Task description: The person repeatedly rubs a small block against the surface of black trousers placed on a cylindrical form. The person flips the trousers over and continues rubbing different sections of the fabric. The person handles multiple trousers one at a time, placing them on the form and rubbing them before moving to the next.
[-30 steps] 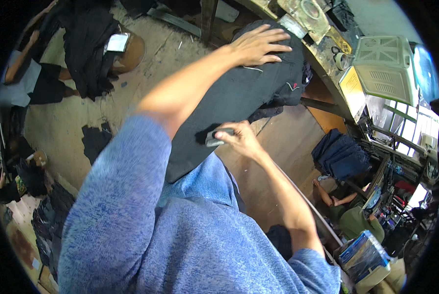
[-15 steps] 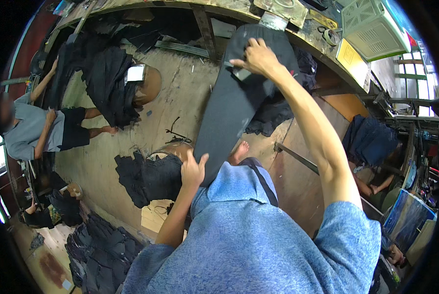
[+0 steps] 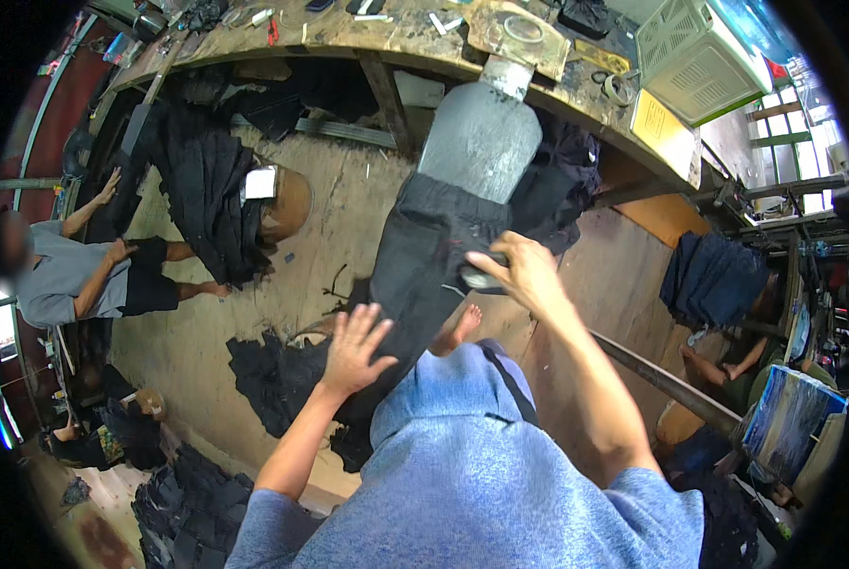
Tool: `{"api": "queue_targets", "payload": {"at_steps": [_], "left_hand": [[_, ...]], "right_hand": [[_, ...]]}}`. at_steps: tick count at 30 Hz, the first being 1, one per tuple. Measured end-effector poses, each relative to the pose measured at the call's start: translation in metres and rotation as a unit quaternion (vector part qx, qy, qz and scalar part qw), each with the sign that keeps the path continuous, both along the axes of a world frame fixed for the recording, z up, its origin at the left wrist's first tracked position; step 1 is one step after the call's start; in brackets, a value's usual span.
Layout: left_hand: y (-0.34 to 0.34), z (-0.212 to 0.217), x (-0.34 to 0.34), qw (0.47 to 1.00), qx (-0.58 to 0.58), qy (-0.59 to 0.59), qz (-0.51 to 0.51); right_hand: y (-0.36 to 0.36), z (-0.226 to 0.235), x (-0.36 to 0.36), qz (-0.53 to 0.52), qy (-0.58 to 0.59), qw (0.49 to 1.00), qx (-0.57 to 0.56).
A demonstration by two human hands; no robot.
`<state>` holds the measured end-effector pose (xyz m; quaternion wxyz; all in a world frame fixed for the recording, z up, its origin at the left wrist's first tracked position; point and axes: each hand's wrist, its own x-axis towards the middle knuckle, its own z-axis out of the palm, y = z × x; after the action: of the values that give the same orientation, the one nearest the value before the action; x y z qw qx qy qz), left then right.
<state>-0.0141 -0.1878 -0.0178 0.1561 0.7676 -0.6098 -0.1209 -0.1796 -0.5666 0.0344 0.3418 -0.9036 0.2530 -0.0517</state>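
A pair of black trousers (image 3: 415,228) is drawn over a long padded board, its waistband lying across the board partway along. Beyond the waistband the board's scuffed grey far end (image 3: 481,137) is bare. My right hand (image 3: 529,270) is closed around a small dark-and-grey block (image 3: 479,277), at the right side of the trousers; its exact kind is unclear. With fingers spread, my left hand (image 3: 353,351) is at the left edge of the black cloth nearer to me. Whether its palm presses the cloth is hard to tell.
A cluttered workbench (image 3: 349,38) curves across the far side, with a pale plastic crate (image 3: 695,66) and tape roll (image 3: 618,91) on it. Dark garments hang over a stool (image 3: 282,204). A person (image 3: 73,266) works at the left. Folded dark garments (image 3: 714,280) are stacked at right.
The trousers have slid toward me, exposing the board's far end. My right hand has come nearer with the block. My left hand has spread its fingers.
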Motion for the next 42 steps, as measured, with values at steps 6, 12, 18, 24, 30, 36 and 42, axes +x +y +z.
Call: {"api": "queue_targets", "payload": {"at_steps": [6, 12, 18, 24, 30, 36, 42], "left_hand": [[-0.043, -0.006, -0.031, 0.995, 0.042, 0.029, -0.082], [-0.055, -0.006, -0.062, 0.991, 0.077, 0.045, -0.096], [-0.215, -0.002, -0.049, 0.994, -0.034, 0.033, -0.097], [-0.189, 0.001, -0.027, 0.999, -0.028, 0.026, 0.032], [-0.112, -0.020, 0.000, 0.997, 0.023, 0.019, 0.070], [-0.167, 0.005, 0.011, 1.000, 0.008, -0.021, 0.012], [-0.310, -0.007, 0.074, 0.994, -0.068, -0.020, -0.085]], "right_hand": [[0.064, 0.003, 0.142, 0.050, 0.078, 0.996, -0.001], [0.030, -0.032, 0.131, 0.146, 0.125, 0.969, 0.155], [-0.134, -0.030, 0.124, -0.091, 0.095, 0.977, 0.170], [-0.194, -0.024, 0.167, 0.001, 0.161, 0.979, 0.123], [-0.186, -0.010, 0.176, 0.092, 0.249, 0.882, 0.389], [-0.201, 0.004, 0.163, -0.052, 0.109, 0.852, 0.510], [-0.217, 0.006, 0.096, -0.175, -0.020, 0.927, 0.332]]}}
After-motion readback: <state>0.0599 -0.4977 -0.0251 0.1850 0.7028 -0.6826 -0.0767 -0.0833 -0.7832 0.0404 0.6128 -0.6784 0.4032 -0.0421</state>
